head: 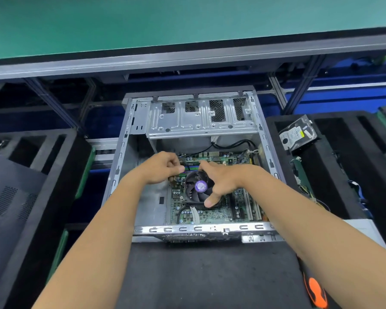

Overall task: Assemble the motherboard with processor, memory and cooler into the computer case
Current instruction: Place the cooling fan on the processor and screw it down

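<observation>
The open grey computer case (120, 157) lies on its side in front of me. A green motherboard (212, 215) sits inside it, carrying a black cooler fan (195, 186) with a purple label. My left hand (159, 167) is curled at the cooler's upper left corner, pinching something small near the memory slots; what it pinches is hidden. My right hand (221, 182) spans the cooler, with its thumb on the lower right edge and a finger reaching to the top edge. Black cables (232, 143) run along the board's far edge.
A silver drive cage (201, 121) fills the case's far end. A hard drive (298, 133) in a clear bag rests on black foam trays to the right. A dark side panel (11, 197) lies at left. An orange-and-black tool handle (315, 291) is at lower right.
</observation>
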The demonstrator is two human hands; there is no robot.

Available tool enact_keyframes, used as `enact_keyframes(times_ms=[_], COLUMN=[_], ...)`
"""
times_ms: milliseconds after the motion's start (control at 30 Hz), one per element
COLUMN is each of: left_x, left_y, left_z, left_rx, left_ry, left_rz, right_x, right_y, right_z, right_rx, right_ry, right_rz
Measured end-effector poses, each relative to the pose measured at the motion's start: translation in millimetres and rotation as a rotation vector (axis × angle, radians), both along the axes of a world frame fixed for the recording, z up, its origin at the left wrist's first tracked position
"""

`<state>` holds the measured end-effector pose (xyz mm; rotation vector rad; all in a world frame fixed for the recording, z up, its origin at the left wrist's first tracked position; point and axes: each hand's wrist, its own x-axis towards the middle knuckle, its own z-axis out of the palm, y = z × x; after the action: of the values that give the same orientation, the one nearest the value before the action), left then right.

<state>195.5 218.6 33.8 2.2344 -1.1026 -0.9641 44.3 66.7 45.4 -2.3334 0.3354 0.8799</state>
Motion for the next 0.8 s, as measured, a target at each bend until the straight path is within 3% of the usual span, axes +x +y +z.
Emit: enact_keyframes(times_ms=[100, 367, 467, 633, 800], left_x=[0, -7, -7, -2, 7], left_y=[2, 1, 0, 1, 2], left_z=[1, -6, -6, -6, -9], left_rx=[0.016, 0.154, 0.161, 0.184, 0.221], left_ry=[-0.028, 0.142, 0.101, 0.08, -0.141], left_rz=[0.01, -0.043, -0.034, -0.046, 0.062], right_x=[0, 1, 2, 6, 6], right_y=[0, 0, 4, 14, 14], right_z=[-2, -3, -3, -5, -4], right_rx=[-0.019, -0.098, -0.174, -0.104, -0.062], right_ry=[0.008, -0.054, -0.155, -0.172, -0.138], right_rz=[0.011, 0.078, 0.144, 0.141, 0.124])
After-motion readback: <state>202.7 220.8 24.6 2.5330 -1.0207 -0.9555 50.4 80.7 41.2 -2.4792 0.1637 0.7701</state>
